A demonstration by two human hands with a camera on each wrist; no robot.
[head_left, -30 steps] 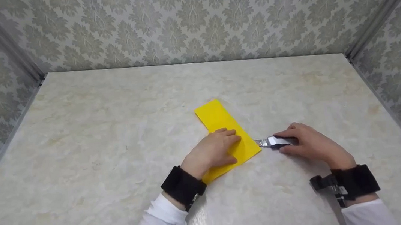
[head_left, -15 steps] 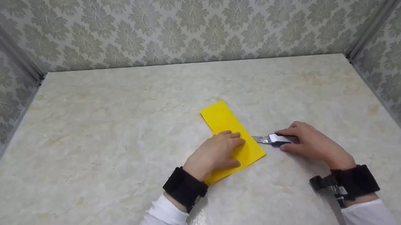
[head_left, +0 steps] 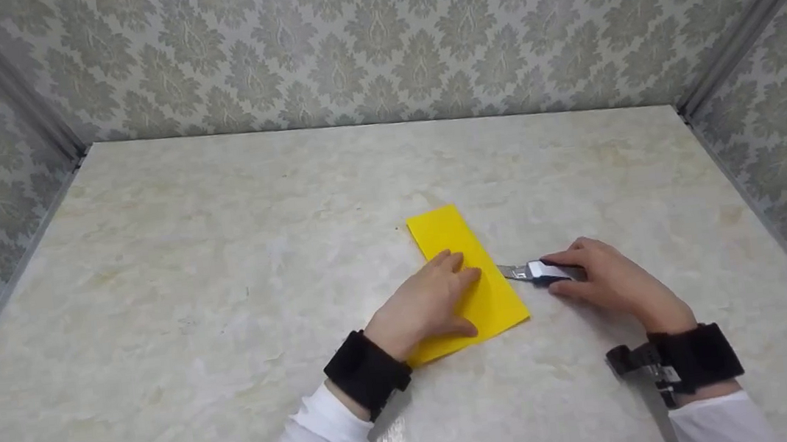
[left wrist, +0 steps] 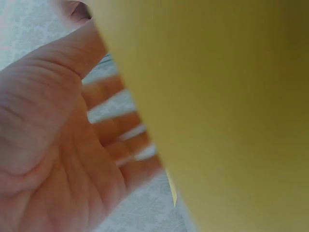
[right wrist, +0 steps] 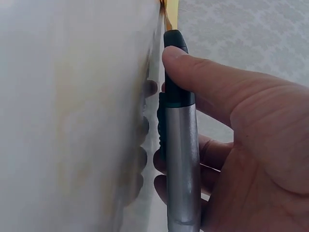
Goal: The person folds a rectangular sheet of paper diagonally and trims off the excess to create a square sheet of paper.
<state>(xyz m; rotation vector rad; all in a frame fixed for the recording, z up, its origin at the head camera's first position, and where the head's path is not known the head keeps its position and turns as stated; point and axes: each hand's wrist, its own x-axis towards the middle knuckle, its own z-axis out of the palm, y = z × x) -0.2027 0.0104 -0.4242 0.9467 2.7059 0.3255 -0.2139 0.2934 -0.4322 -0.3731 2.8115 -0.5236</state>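
A folded piece of yellow paper (head_left: 491, 299) lies slantwise near the middle of the table. My left hand (head_left: 426, 302) rests on it, fingers spread over its left part. In the left wrist view the paper (left wrist: 217, 116) fills the right side and hides the fingertips of my left hand (left wrist: 72, 140). To the right, my right hand (head_left: 611, 278) holds a utility knife (head_left: 544, 273) between thumb and fingers. Its blade points left, and the tip reaches the paper's right edge. The right wrist view shows the knife's silver and black handle (right wrist: 182, 159) in my right hand (right wrist: 260, 130).
The pale marbled table (head_left: 185, 274) stretches out on all sides of the paper. Patterned walls (head_left: 373, 38) stand at the back and both sides. Each wrist wears a black strap (head_left: 368, 374).
The paper has turned slightly clockwise, its far end swinging right and its near right corner shifting right and down. My left hand has moved a little right with it. The knife has barely moved.
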